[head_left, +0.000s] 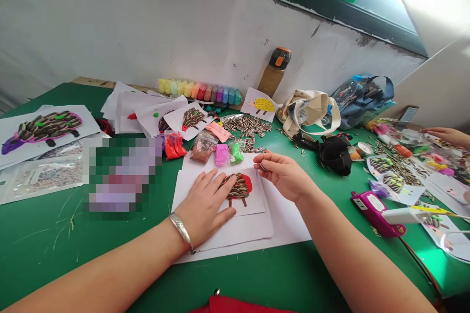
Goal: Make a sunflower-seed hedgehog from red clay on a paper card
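My left hand (207, 205) lies flat with fingers apart, pressing on a small white card. On that card is a hedgehog picture (238, 188) with striped sunflower seeds stuck on as spines, a red head at the right and brown legs. The left fingers hide part of its seeded body. Just right of the card, my right hand (284, 176) hovers with thumb and fingertips pinched on a small dark sunflower seed (263, 168). Larger white sheets (238, 239) lie under the card. A loose heap of sunflower seeds (249, 126) is spread behind it.
Bags of brown clay (203, 146), pink clay (221, 154), green clay (237, 152) and red clay (174, 145) sit behind the card. A bottle (274, 72) stands by the wall. A canvas bag (312, 112) is right. Another person's hand (446, 136) is at far right.
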Demonstrator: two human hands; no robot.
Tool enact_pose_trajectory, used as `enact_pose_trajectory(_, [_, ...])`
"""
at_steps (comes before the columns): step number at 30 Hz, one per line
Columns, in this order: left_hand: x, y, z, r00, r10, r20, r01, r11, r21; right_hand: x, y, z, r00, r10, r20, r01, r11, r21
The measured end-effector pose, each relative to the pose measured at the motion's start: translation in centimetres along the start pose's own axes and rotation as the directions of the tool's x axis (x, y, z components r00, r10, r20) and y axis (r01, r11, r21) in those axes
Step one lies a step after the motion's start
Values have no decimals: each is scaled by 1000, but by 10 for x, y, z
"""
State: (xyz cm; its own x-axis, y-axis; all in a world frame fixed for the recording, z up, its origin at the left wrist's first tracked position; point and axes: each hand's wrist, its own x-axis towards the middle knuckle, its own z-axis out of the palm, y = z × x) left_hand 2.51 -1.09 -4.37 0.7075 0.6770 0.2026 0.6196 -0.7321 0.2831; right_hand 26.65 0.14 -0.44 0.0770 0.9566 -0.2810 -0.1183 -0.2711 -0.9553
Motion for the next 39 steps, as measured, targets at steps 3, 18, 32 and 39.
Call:
enact_pose_trajectory(3, [0,0,-1,1000,5,-1,-5,1000,-4,-10,7,-2,999,51,-7,-48,976,211])
enact_pose_trajectory(18, [0,1,0,1000,-5,2,5,1000,-4,-19,17,5,988,85,132,-105,982,157])
enact_pose_trajectory(32, [-1,-1,1,999,5,35,-6,1000,25,-12,27,3,988,-150,36,154,946,-287])
enact_pose_trajectory(39, [-1,0,-1,1000,5,14,-5,999,36,-12,31,5,983,-182,22,176,905,-387])
